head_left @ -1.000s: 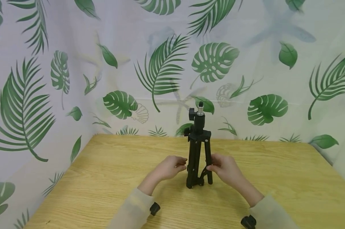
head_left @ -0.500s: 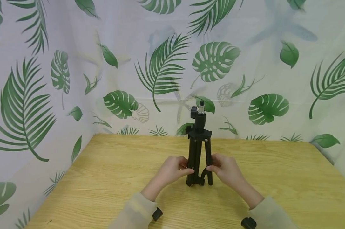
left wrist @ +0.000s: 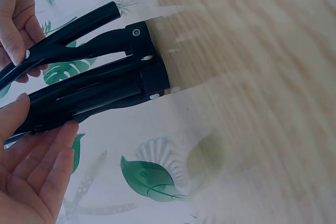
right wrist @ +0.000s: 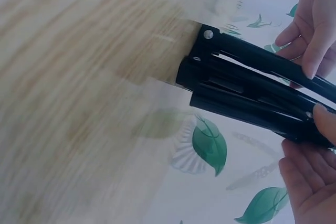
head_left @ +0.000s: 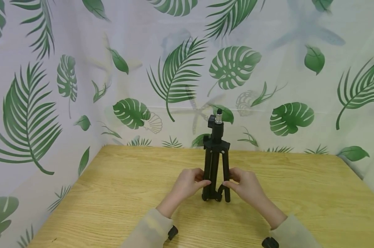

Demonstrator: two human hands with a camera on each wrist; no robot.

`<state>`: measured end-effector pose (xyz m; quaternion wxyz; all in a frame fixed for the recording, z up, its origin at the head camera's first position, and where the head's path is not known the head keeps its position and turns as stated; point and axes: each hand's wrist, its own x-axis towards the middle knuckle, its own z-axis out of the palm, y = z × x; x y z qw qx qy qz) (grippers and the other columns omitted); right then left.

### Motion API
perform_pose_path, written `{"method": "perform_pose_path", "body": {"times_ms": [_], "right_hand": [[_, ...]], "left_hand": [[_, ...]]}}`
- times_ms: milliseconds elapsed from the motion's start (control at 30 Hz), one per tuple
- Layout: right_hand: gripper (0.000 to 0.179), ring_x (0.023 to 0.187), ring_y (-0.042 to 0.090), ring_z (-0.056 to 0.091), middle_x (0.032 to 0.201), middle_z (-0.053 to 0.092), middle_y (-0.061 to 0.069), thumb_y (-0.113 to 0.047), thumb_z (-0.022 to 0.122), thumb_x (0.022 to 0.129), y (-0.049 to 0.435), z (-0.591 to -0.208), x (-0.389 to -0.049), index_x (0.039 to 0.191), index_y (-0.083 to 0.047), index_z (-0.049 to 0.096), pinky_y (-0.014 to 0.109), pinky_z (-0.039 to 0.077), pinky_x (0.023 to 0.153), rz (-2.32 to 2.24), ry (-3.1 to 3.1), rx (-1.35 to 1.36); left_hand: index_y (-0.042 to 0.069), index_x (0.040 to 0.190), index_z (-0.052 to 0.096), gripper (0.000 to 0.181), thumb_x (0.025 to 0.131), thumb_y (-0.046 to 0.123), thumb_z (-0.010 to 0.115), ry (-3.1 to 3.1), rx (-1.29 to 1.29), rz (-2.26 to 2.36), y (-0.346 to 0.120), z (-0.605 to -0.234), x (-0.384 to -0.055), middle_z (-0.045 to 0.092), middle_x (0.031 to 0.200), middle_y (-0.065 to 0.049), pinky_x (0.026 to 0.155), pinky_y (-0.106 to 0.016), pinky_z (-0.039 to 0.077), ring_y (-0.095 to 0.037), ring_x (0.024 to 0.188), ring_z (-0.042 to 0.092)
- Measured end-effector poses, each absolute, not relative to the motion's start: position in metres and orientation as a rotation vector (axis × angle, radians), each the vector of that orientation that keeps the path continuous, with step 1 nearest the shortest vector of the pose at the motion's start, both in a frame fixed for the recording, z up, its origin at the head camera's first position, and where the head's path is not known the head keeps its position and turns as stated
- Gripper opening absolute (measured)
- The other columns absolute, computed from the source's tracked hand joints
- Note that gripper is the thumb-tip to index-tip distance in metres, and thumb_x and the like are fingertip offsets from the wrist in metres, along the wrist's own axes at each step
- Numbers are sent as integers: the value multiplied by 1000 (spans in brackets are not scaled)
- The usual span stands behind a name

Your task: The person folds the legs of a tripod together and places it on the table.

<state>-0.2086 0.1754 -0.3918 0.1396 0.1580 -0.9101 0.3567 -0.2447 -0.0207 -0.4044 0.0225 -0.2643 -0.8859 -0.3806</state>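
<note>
A black light stand with a silver stud on top stands upright on the table, its legs nearly folded. My left hand grips the left legs low down, thumb in front and fingers behind. On the other side, my right hand pinches the right leg, which is spread a little from the others. In the left wrist view, the hub and brace joining the lower legs show close up, with my left hand under them. My right hand holds its leg in the right wrist view; some fingertips are hidden.
The wood-grain table spreads around the stand. Behind it and to the left hangs a white cloth printed with green leaves. A black fitting sits at my left cuff, another black fitting at my right.
My left hand has moved right and taken hold of the left legs, having been just beside them. The stand's top has tipped slightly right, more upright. My right hand keeps its hold.
</note>
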Motion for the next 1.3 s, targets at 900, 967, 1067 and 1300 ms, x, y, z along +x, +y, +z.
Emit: {"method": "perform_pose_path", "body": {"times_ms": [900,967,1067,1300], "right_hand": [[19,76,20,63,84,66,8,-11,71,75,173,-389,-210,90,-2,66,36,49,66,998,-2718,403],[19,76,20,63,83,66,8,-11,71,75,172,-390,-210,90,-2,66,36,50,66,1003,-2714,398],[19,77,20,63,84,66,8,-11,70,75,170,-392,-212,90,-1,66,36,50,66,1017,-2711,393],[18,77,19,63,84,66,8,-9,70,75,167,-395,-215,91,-1,65,37,49,68,1039,-2700,397]], "left_hand": [[4,89,66,25,80,27,66,-2764,-789,-1237,-22,-402,-246,64,79,-3,59,-21,46,-10,68,58],[4,89,67,24,80,26,66,-2763,-794,-1236,-21,-402,-246,64,79,-2,59,-21,46,-9,68,58],[4,89,67,23,81,25,65,-2761,-802,-1243,-20,-403,-246,64,78,-2,59,-20,46,-8,67,58],[4,90,67,22,81,23,65,-2748,-806,-1264,-19,-405,-246,65,80,-2,59,-20,46,-8,67,58]]}}
